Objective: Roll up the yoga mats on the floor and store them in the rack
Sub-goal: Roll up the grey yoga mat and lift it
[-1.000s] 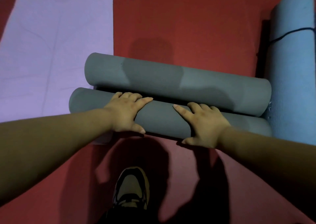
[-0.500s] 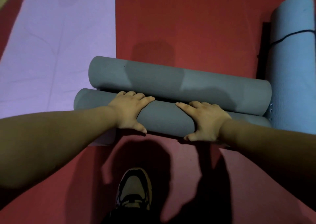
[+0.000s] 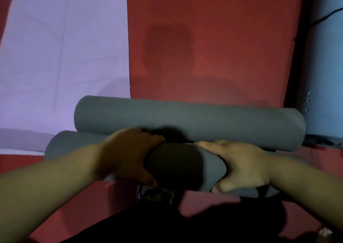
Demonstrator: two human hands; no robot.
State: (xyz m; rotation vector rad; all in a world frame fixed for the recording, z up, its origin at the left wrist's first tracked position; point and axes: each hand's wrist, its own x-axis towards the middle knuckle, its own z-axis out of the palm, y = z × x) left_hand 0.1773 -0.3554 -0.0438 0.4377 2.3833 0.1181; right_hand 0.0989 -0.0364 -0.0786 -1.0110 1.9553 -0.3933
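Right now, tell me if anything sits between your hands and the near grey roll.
Nothing does: the left hand and right hand both grip the near grey roll directly. The far grey roll lies just behind it. No rack is in view.

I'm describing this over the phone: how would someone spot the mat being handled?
On the red floor, two grey rolled mats lie side by side across the middle. It is the nearer grey roll. Unlike the far grey roll behind it, it has the left hand and right hand gripping it.
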